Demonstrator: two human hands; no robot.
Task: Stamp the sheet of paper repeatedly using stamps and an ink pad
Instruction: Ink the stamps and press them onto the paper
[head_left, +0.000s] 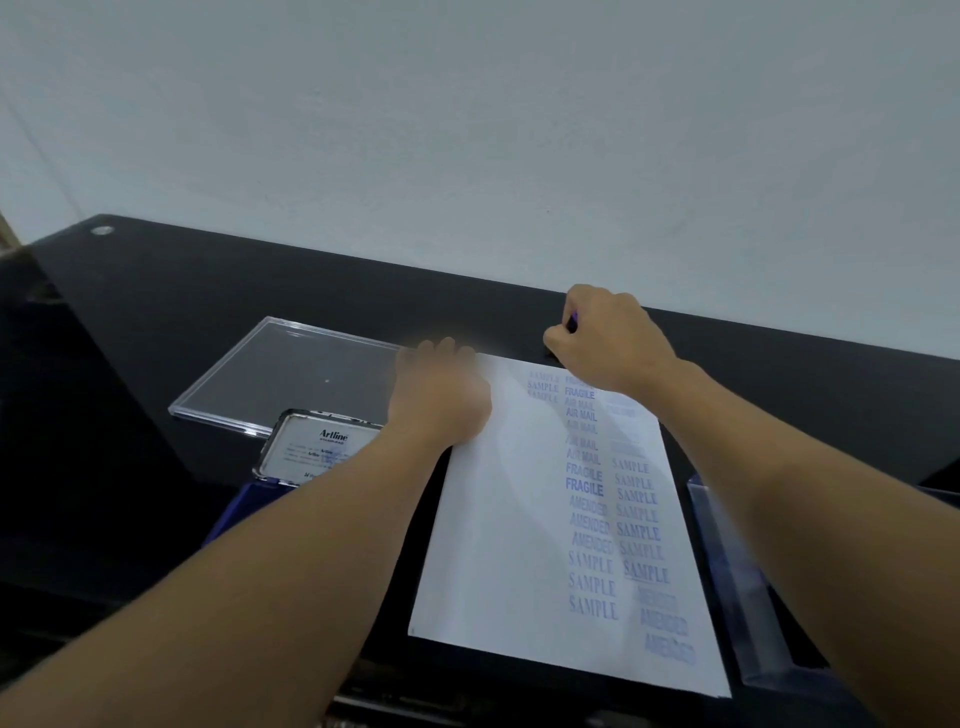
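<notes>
A white sheet of paper is laid flat on a glossy black table, its short edges toward 12 and 6 o'clock. Its right half is covered by columns of blue stamped words, among them SAMPLE, FRAGILE, AIR MAIL and AMENDED, while the left half is left blank.

The left hand is rested on the sheet's 11 o'clock corner, palm down. It is blurred, so whether its fingers are spread flat or curled cannot be told.

The right hand is held at the sheet's 12 o'clock edge, knuckles up. Its fingers are curled tightly round a small dark stamp, of which only a purple-tinted sliver is seen between thumb and forefinger. Whether the stamp touches the paper or the table is hidden by the hand.

At 9 o'clock from the sheet a blue ink pad is seen, largely covered by the left forearm, with its opened lid, white-labelled "Artline", lying beyond it toward 12 o'clock. Beyond the lid, at 10 o'clock from the sheet, a clear flat plastic tray is laid on the table. Just beside the sheet's edge at 3 o'clock a transparent blue-tinted plastic box is placed. A pale plain wall is seen behind the table.
</notes>
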